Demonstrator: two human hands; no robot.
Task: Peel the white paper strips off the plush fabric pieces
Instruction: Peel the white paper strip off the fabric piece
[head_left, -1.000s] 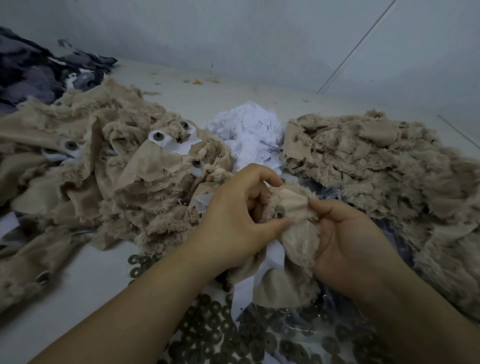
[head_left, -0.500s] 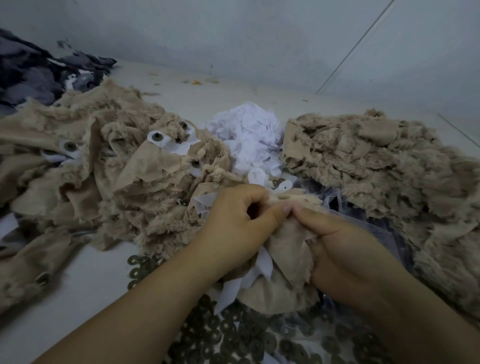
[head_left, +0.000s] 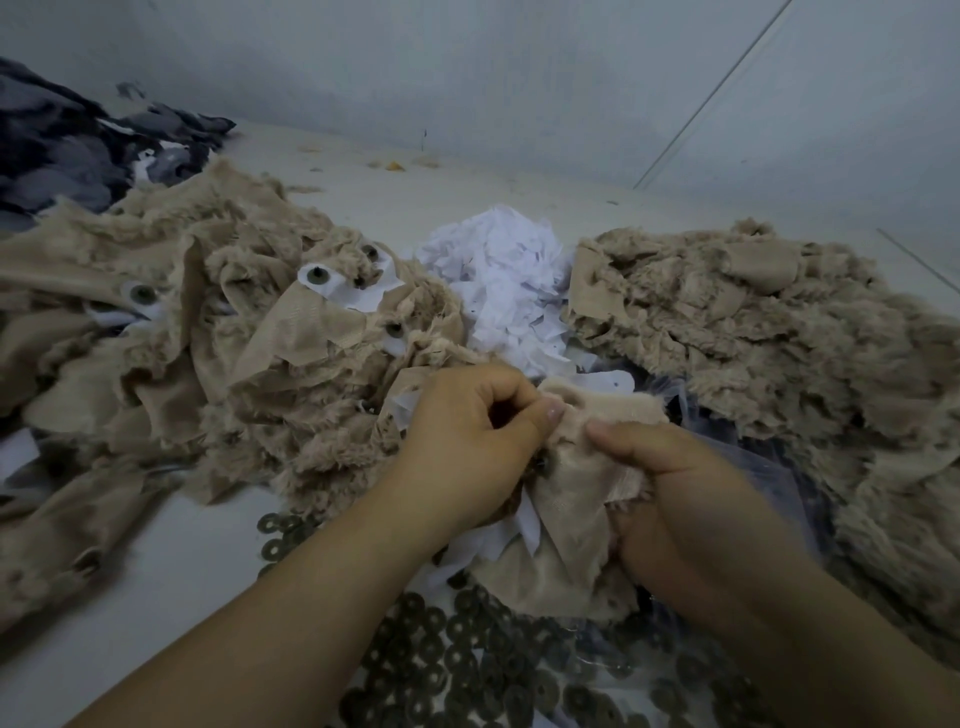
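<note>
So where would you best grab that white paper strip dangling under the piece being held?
Probably by the loose end of the white paper strip below the held plush piece, coming from underneath on the near side. That end hangs clear of the fabric, while its upper part is hidden behind the left hand and right hand.

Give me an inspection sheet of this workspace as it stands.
Surface: pale tabletop, bare patch at front left.
Job's things: plush piece held between both hands, white strip hanging under it; plush piles left and right; paper scraps between them.
Clutter: dark washers at front; dark fabric far left.
Grippers: left hand and right hand pinch the piece.
Cables: nothing seen.
Surroundings: grey wall.
</note>
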